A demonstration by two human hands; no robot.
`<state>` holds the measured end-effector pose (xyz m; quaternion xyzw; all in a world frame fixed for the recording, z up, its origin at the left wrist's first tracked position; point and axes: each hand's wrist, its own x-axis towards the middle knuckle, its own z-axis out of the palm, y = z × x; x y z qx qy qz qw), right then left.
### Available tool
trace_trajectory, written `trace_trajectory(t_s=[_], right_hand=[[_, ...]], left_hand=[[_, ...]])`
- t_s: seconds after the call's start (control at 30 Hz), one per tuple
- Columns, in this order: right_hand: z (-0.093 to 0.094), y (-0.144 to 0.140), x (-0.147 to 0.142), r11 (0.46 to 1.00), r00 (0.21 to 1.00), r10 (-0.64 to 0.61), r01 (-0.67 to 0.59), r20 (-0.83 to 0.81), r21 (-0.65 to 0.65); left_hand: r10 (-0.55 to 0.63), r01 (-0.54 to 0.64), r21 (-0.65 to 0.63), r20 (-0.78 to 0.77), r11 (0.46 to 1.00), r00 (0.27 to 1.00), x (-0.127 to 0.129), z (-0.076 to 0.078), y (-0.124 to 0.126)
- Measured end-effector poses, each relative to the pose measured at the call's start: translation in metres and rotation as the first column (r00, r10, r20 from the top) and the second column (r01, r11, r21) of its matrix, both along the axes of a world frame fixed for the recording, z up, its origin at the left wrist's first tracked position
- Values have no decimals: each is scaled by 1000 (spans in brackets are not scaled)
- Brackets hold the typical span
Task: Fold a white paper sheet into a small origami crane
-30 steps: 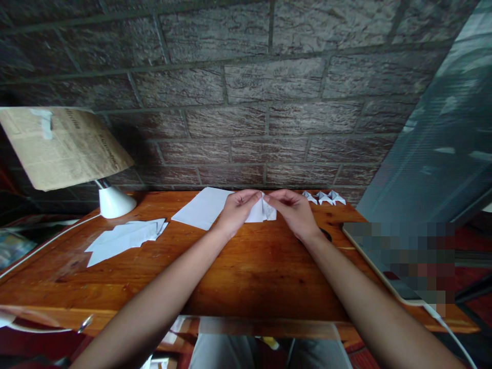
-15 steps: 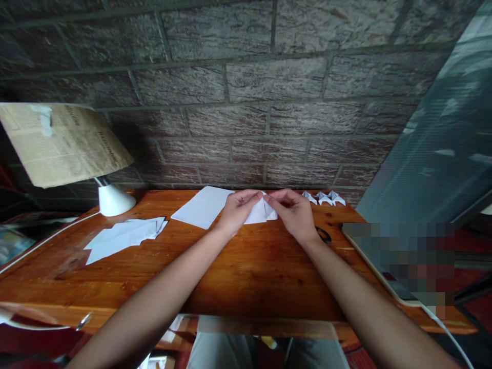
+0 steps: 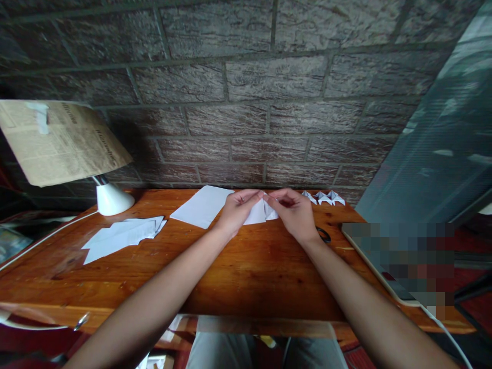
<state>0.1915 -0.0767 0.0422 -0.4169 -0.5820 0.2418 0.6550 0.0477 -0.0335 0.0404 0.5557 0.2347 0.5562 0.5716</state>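
My left hand (image 3: 241, 207) and my right hand (image 3: 294, 211) meet near the back of the wooden table, pinching a small folded piece of white paper (image 3: 269, 211) between the fingertips. Its lower part hangs between the hands, and the fingers hide some of it. Behind and under the left hand, more white paper (image 3: 255, 214) shows. A larger sheet of white paper (image 3: 202, 206) lies just left of that hand. Beyond my right hand stand several small folded paper shapes (image 3: 325, 198) in a row. Dark scissor handles (image 3: 323, 234) peek out beside the right wrist.
A lamp with a newsprint shade (image 3: 65, 143) and white base (image 3: 113, 200) stands at the left. Cut paper pieces (image 3: 125, 237) lie in front of it. A flat device (image 3: 378, 266), partly blurred out, rests at the right with a white cable. A brick wall (image 3: 246, 123) rises behind.
Both hands stay in nearly the same place, still pinching the folded paper. The paper between the fingers has shifted very slightly; the camera view has moved a little.
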Motion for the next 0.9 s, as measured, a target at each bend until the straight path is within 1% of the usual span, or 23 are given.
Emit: trace_trajectory(t_s=[0.23, 0.37, 0.43, 0.6, 0.73, 0.9], right_hand=[[9, -2, 3, 990, 994, 88, -94, -62, -103], [10, -2, 5, 963, 973, 188, -209, -132, -172], [10, -2, 6, 952, 967, 214, -238, -137, -192], [11, -3, 7, 947, 969, 222, -241, -110, -214], [10, -3, 6, 949, 968, 229, -246, -106, -198], [9, -2, 6, 960, 973, 211, -224, -91, -169]], left_hand=[[60, -60, -12, 17, 998, 998, -1, 3, 0], [112, -111, -20, 47, 994, 993, -1, 6, 1], [133, -131, -28, 67, 991, 989, -1, 7, 1], [132, -128, -49, 98, 991, 986, -2, 9, 2], [152, -149, -40, 87, 988, 985, -3, 10, 1], [151, -148, -33, 99, 988, 984, -2, 12, -3]])
